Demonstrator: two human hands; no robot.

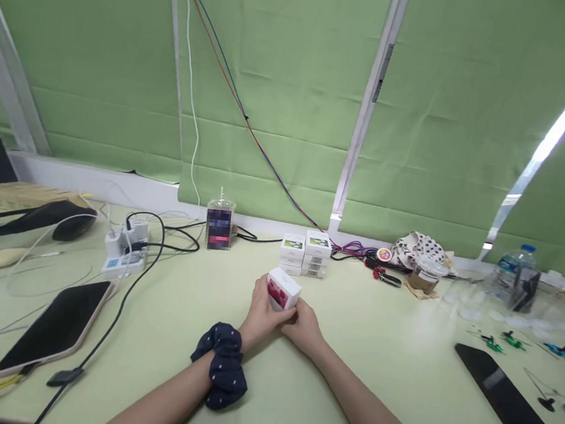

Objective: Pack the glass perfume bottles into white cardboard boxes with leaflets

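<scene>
Both my hands hold one small white box with a dark pink picture on the side facing me. My left hand wraps its left side, the thumb lying across the lower front. On the other side, my right hand grips the lower right corner with bent fingers. A dark dotted scrunchie circles my left wrist. Just beyond the held box stand stacked white boxes, with green pictures on top and barcodes on the near sides of some.
To the left lie a phone, a power strip and loose cables. A drink cup stands behind. On the right are red-and-black pliers, a jar, a water bottle, a dark phone and small green parts.
</scene>
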